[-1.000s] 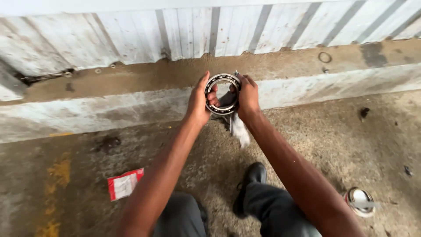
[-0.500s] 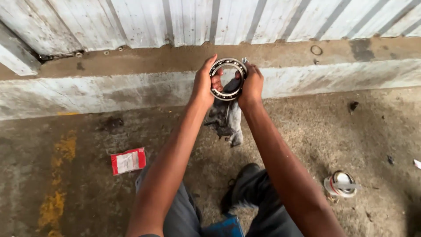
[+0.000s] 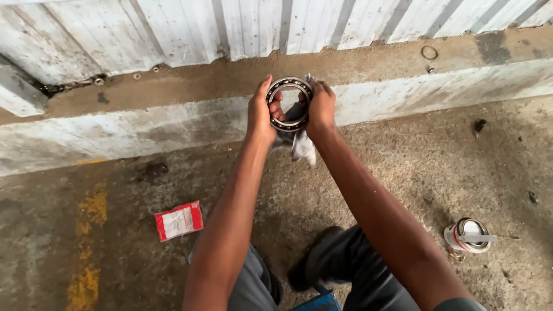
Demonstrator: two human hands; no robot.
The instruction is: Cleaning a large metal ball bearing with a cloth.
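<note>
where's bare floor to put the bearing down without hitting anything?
Bare concrete lies between the red packet and the low ledge, and right of the right hand up to the small tin. It is crowded under both hands: left hand, bearing, rag, knees.

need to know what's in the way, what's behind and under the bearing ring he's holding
Through the bearing ring show left hand fingertips, a dark rag and the concrete ledge. A grey-white rag hangs below it. The right hand covers its right edge.
</note>
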